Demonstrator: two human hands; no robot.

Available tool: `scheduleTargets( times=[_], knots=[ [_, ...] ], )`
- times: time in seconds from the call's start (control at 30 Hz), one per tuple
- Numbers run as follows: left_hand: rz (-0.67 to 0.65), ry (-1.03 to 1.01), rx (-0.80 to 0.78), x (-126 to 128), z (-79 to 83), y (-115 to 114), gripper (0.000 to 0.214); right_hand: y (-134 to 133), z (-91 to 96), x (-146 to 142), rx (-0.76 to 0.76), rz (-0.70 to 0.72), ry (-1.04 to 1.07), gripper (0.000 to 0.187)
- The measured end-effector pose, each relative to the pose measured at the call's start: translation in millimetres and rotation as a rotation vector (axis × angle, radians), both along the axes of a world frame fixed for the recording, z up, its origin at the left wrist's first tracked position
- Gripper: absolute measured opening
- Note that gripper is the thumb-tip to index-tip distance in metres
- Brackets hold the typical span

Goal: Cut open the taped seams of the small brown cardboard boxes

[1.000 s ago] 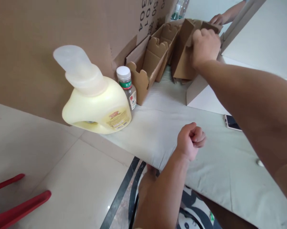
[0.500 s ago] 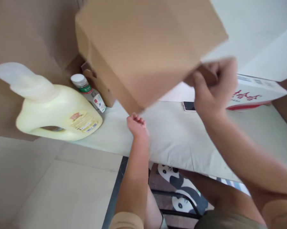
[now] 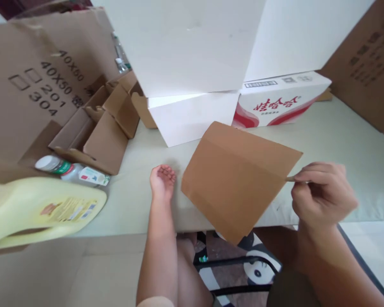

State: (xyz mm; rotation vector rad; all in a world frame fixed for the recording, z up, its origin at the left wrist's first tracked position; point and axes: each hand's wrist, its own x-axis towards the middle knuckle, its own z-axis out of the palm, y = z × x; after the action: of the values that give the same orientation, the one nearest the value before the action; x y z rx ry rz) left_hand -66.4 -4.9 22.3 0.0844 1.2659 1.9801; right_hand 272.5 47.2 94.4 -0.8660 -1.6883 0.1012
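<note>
A creased brown cardboard sheet (image 3: 233, 179) hangs tilted over the front of the table. Its right corner is pinched between the thumb and fingers of my right hand (image 3: 324, 194), which is closed on it. To the left of the sheet, my left hand (image 3: 163, 181) rests by the table top, palm partly up. Its fingers are loosely curled in, and I see nothing in them. A small gap separates it from the cardboard. The lower end of the sheet reaches past the table's front edge, above my lap.
At the left lie a pale yellow jug (image 3: 51, 209) and a clear bottle with a white cap (image 3: 73, 168). Behind them stand open cardboard boxes (image 3: 105, 136) and a large printed carton (image 3: 25, 106). White boxes (image 3: 194, 117) and a red-lettered box (image 3: 275, 102) line the back of the table (image 3: 348, 140).
My right hand has brought the cardboard down and toward me, turning it. My left hand is now apart from its lower corner. The view has shifted, showing more boxes behind.
</note>
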Motion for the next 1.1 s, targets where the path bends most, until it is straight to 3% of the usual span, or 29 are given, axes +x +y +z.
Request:
scheduleTargets(
  times=[0.07,0.13,0.23,0.37,0.47,0.57,0.67,0.73,0.83,0.93,1.0,1.1],
  knots=[
    [0.024,0.046,-0.023,8.5,5.9,6.9,0.022,7.0,0.2,9.6,0.060,0.070,-0.006,0.023],
    [0.020,0.148,0.029,21.4,11.9,13.9,0.026,11.2,-0.7,15.6,0.112,0.249,-0.006,0.022],
    [-0.116,0.290,0.153,47.3,18.7,23.2,0.038,11.5,-7.7,19.1,0.126,0.396,0.018,0.021],
    [-0.299,0.428,0.244,78.7,22.5,28.6,0.051,10.6,-27.0,20.6,0.095,0.259,0.297,0.027],
    [-0.353,0.531,0.275,91.7,27.1,28.2,0.053,12.7,-41.6,22.9,-0.100,0.206,0.431,0.037],
    [-0.328,0.628,0.307,97.3,36.5,26.9,0.051,14.5,-49.0,24.5,-0.280,0.372,0.317,0.038],
    [-0.201,0.723,0.336,98.6,45.4,25.6,0.048,15.5,-50.2,23.1,-0.202,0.563,0.114,0.038],
    [-0.159,0.781,0.313,97.9,47.5,23.7,0.046,15.7,-50.0,20.7,-0.157,0.608,0.059,0.040],
    [-0.232,0.836,0.173,95.1,45.7,18.8,0.048,14.2,-50.9,16.5,-0.169,0.608,0.060,0.040],
    [-0.265,0.885,0.108,92.0,42.6,15.0,0.046,11.2,-54.9,11.4,-0.266,0.428,0.171,0.038],
    [-0.270,0.896,0.139,90.8,40.7,15.0,0.044,10.2,-59.8,7.0,-0.405,0.280,0.265,0.053],
    [-0.273,0.901,0.160,90.2,36.8,18.5,0.046,11.7,-69.6,-0.5,-0.637,0.325,0.304,0.080]
  ],
)
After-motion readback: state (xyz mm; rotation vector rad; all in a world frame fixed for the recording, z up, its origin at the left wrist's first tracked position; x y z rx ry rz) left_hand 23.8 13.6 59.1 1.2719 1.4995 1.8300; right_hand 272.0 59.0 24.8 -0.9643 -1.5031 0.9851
